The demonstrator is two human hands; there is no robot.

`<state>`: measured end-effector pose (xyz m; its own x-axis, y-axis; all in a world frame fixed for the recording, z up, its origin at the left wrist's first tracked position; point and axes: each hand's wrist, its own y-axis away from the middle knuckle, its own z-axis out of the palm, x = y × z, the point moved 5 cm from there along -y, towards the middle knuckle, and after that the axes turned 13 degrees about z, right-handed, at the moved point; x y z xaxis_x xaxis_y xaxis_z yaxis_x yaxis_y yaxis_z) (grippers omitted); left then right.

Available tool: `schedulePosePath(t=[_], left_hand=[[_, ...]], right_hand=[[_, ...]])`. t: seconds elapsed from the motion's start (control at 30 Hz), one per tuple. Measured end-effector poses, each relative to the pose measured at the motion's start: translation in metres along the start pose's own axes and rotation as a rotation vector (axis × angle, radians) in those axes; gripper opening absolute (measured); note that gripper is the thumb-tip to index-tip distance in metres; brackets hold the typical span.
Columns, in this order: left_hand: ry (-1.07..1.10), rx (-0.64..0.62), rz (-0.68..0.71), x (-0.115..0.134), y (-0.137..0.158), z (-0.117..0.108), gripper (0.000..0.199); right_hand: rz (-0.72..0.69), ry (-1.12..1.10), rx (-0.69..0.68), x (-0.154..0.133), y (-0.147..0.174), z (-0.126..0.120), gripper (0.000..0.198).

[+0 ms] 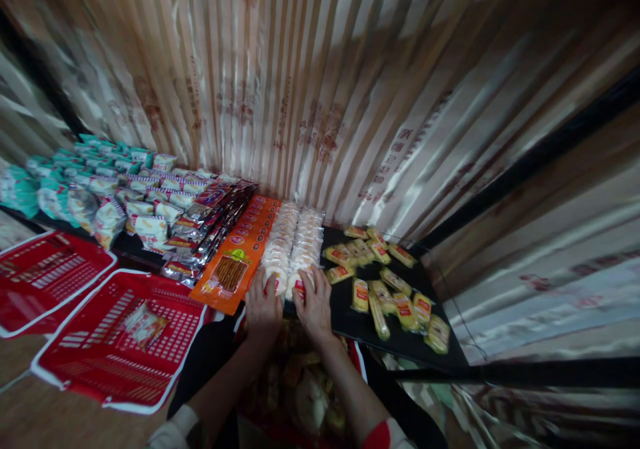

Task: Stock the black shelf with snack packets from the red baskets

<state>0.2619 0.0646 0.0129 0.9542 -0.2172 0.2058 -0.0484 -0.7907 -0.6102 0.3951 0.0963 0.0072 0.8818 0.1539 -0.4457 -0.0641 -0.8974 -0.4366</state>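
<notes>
Two rows of round white packaged crackers, a left row [280, 236] and a right row [307, 232], stand side by side on a dark shelf [350, 312]. My left hand [263, 309] has its fingers curled over the front cracker pack of the left row, whose red label shows between them. At the front of the right row, my right hand [315, 309] grips another such pack in the same way. Both packs still touch their rows. Against the left row lies a flat orange snack packet [237, 256] with brown sticks in its window.
Small yellow wrapped snacks [383, 296] are scattered on the right of the shelf. Dark red packets [205, 219] and white and teal bags [145, 182] fill the left. A red basket [95, 342] with one packet sits lower left, beside another red basket [45, 262]. Wrapped snacks [300, 376] lie below my arms.
</notes>
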Motion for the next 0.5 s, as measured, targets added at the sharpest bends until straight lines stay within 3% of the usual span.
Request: schedulePosePath(t=[0.1,0.23,0.4,0.5], left_hand=[[-0.035,0.076,0.059,0.005,0.003,0.003,0.035],[-0.019,0.081,0.186,0.015,0.007,0.013,0.036],[0.021,0.083,0.184,0.017,0.003,0.014,0.048],[0.048,0.07,0.161,0.016,0.0,0.014,0.053]], right_hand=[[0.004,0.01,0.019,0.0,-0.001,0.002,0.038],[-0.003,0.005,0.042,0.003,-0.001,0.005,0.038],[-0.023,0.031,0.035,0.009,0.008,0.001,0.042],[-0.048,0.07,0.068,0.009,-0.008,-0.012,0.043]])
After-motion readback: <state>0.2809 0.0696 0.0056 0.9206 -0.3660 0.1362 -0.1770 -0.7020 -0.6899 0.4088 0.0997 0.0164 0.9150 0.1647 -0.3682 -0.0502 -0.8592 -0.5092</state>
